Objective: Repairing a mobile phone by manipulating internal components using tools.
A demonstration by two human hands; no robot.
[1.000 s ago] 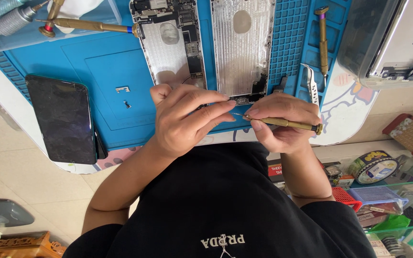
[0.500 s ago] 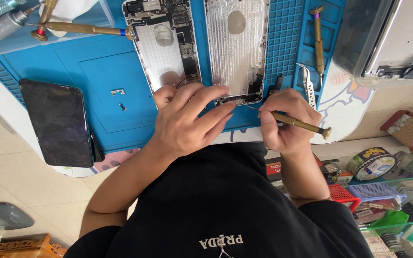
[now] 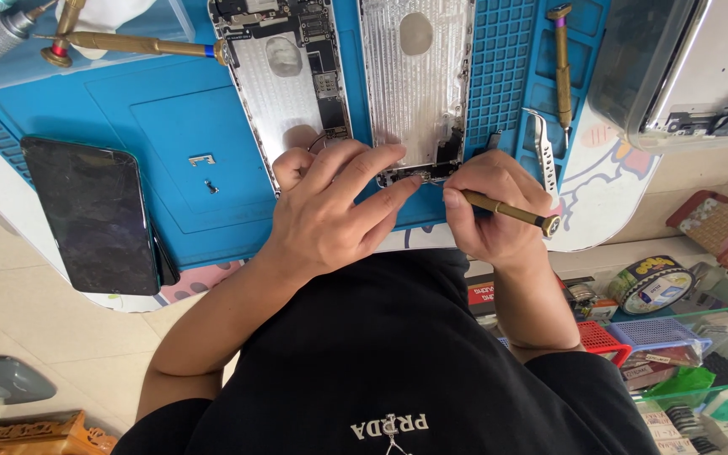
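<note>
Brass screwdriver (image 3: 507, 211) tilted against opened phone (image 3: 414, 84).

The left hand (image 3: 330, 211) is covering the near end of the opened phone (image 3: 284, 76), whose far end is running off the frame; the screwdriver (image 3: 507, 211) tip is hiding behind fingers.

My count: three brass screwdrivers (image 3: 505, 209) (image 3: 141, 44) (image 3: 563, 59), two opened phone shells (image 3: 284, 80) (image 3: 416, 80), one black phone (image 3: 90, 215), one tweezers (image 3: 543, 150).

Open blue mat (image 3: 153, 126) left of the opened phone (image 3: 288, 76), small bracket (image 3: 201, 159), tweezers (image 3: 543, 152) crowding right side
</note>
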